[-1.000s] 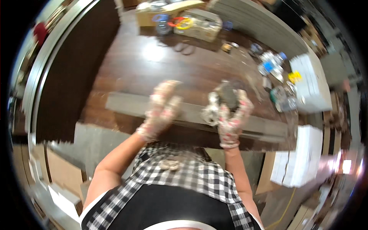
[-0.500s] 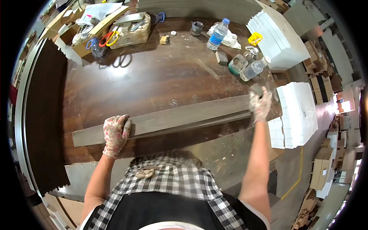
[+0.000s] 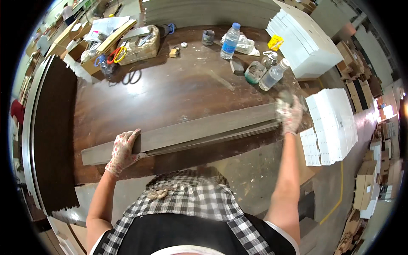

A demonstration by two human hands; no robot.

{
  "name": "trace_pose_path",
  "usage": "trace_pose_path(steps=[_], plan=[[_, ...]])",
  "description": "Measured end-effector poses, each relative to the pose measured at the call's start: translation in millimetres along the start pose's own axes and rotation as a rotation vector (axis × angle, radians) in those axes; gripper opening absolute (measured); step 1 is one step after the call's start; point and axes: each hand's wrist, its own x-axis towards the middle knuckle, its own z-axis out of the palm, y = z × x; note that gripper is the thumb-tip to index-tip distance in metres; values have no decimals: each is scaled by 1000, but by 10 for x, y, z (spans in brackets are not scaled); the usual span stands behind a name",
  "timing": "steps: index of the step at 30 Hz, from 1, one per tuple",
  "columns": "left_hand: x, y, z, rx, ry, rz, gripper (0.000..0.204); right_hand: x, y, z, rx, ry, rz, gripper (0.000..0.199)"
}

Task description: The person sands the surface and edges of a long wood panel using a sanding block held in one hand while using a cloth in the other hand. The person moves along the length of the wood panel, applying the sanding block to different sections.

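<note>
A long grey plank (image 3: 187, 132), seemingly the top of a thin stack of like strips, is seen from above lying along the near edge of a dark wooden table (image 3: 170, 89); it is gripped at both ends by a person in patterned work gloves. The left hand (image 3: 122, 152) is closed around the plank's left portion, fingers curled over the top edge; the right hand (image 3: 290, 114) is wrapped over the far right end, which sits at the table's corner. Just beyond the right hand, a clear plastic bottle (image 3: 272, 75) and a glass jar (image 3: 255, 72) stand close together; a second water bottle (image 3: 230, 41) stands farther back; stacks of white sheets (image 3: 329, 127) lie to the right, off the table. It is judged that the bottle and jar could be knocked over if the plank's right end were swung away from the body; the lower strips could be fanned out or dropped off the table edge if the grip were uneven; fingers could be pinched between strips and tabletop.
</note>
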Motion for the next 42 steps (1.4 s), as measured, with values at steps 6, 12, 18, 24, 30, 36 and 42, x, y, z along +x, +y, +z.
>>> trace_pose_path(steps=[6, 12, 18, 24, 30, 36, 42], plan=[[-2, 118, -460, -19, -109, -44, 72, -228, -783, -353, 321, 221, 51, 48], [6, 38, -647, -115, -242, -184, 68, -470, -1241, -589, 545, 245, 47, 48], [-137, -59, -701, -312, -234, -181, 66, -677, -1445, -634, 796, 260, 138, 50], [-82, -230, -675, -823, -411, -348, 62, -817, -1683, -713, 781, 226, 137, 52], [-222, -329, -682, -479, -147, -201, 69, -931, -1707, -860, 517, 265, 93, 50], [-421, -198, -1185, -39, 178, -192, 78, -1058, -2056, -958, 1375, 141, 392, 54], [-1056, -421, -1902, 261, 435, -508, 77, -1049, -2815, -657, 908, 184, 18, 53]])
